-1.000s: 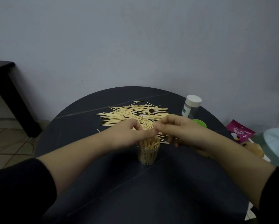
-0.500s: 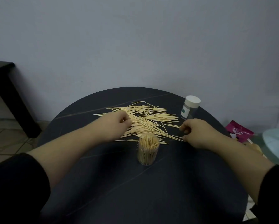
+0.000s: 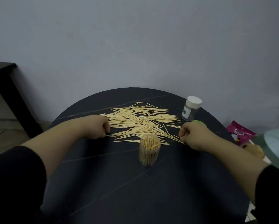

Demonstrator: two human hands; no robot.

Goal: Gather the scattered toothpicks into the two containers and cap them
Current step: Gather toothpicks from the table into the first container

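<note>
Toothpicks [image 3: 140, 120] — pale, thin — strewn across dark table [image 3: 119, 191].

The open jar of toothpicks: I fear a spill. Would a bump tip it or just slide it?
Probably tips: the jar stands tall and narrow on a smooth table. It looks light, clear plastic, so a knock moves it easily. Uncapped and packed to the rim, its toothpicks would likely spill.
</note>
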